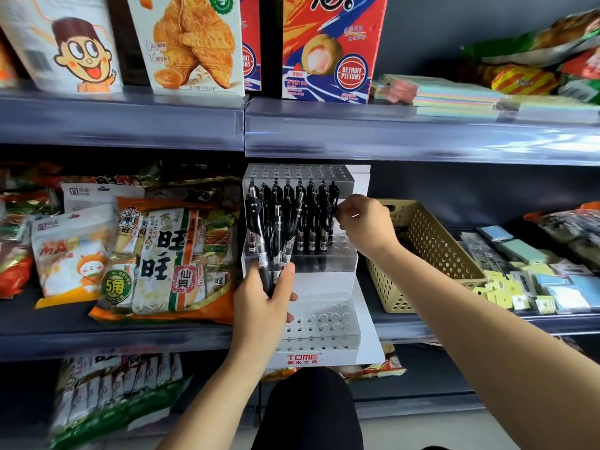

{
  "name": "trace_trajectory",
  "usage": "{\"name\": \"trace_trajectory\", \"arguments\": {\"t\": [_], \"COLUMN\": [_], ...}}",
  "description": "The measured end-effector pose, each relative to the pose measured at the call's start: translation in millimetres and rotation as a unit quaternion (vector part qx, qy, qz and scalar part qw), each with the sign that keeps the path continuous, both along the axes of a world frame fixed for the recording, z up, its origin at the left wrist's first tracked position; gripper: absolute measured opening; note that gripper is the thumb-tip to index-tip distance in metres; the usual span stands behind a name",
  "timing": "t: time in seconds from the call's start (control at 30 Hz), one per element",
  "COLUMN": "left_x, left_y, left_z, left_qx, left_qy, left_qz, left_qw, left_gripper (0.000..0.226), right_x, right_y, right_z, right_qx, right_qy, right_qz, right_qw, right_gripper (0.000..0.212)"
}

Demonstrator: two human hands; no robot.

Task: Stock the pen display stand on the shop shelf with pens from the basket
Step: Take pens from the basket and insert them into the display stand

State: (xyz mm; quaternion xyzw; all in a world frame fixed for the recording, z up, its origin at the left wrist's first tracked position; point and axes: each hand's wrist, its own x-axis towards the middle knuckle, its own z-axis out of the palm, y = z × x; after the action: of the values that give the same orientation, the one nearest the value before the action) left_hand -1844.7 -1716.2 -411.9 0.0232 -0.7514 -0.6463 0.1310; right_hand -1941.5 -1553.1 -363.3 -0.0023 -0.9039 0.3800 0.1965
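Head view: left hand (259,293) has its fingers wrapped round a bunch of black pens (276,241) right in front of the pen stand (324,319). Right hand (363,222) fingers pinch the clip end of the last pen (332,206) at the stand's right edge, mid tier. Pens look light, stiff, slick plastic imo, so grab near the clip w/ tip down. Stand's mid tier holds a row of pens; top & bottom tiers show just holes. The basket (431,254) sits just right of the stand, contents mostly hidden.
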Motion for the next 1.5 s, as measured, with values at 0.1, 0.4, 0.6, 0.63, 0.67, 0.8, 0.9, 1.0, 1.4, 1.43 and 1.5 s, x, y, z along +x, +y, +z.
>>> {"name": "trace_trajectory", "arguments": {"t": [0.1, 0.4, 0.6, 0.63, 0.67, 0.8, 0.9, 1.0, 1.4, 1.43, 1.5], "left_x": [1, 2, 5, 6, 7, 11, 13, 13, 2, 1, 1], "left_y": [2, 6, 16, 18, 19, 20, 19, 20, 9, 8, 6], "left_z": [1, -1, -1, -1, 0, 2, 3, 4, -4, -6, -8], "left_qx": [0.007, 0.000, 0.019, 0.023, 0.025, 0.021, 0.008, 0.000, 0.043, 0.044, 0.047], "left_qy": [-0.005, -0.007, 0.002, 0.004, 0.004, -0.002, -0.012, -0.021, 0.015, 0.016, 0.020], "left_qz": [-0.002, -0.022, -0.057, -0.070, -0.082, -0.124, -0.144, -0.165, -0.042, -0.038, -0.038], "left_qw": [1.000, 1.000, 0.998, 0.997, 0.996, 0.992, 0.989, 0.986, 0.998, 0.998, 0.998], "left_gripper": [0.014, 0.018, 0.010, 0.008, 0.007, 0.006, 0.004, 0.004, 0.008, 0.008, 0.007], "right_x": [-1, 27, 66, 69, 71, 73, 74, 73, 42, 38, 31], "right_y": [-1, 1, -15, -16, -17, -10, -4, 1, 26, 25, 18], "right_z": [2, 5, 9, 10, 11, 11, 10, 9, 37, 39, 40], "right_qx": [0.019, -0.080, -0.265, -0.290, -0.310, -0.334, -0.349, -0.361, -0.343, -0.323, -0.281], "right_qy": [-0.006, 0.009, -0.100, -0.120, -0.134, -0.167, -0.193, -0.212, 0.039, 0.056, 0.069], "right_qz": [-0.005, 0.008, 0.143, 0.157, 0.166, 0.189, 0.211, 0.228, 0.036, 0.026, 0.018], "right_qw": [1.000, 0.997, 0.948, 0.936, 0.927, 0.908, 0.892, 0.879, 0.938, 0.944, 0.957], "right_gripper": [0.020, 0.013, 0.020, 0.020, 0.019, 0.010, 0.013, 0.012, 0.009, 0.010, 0.013]}}
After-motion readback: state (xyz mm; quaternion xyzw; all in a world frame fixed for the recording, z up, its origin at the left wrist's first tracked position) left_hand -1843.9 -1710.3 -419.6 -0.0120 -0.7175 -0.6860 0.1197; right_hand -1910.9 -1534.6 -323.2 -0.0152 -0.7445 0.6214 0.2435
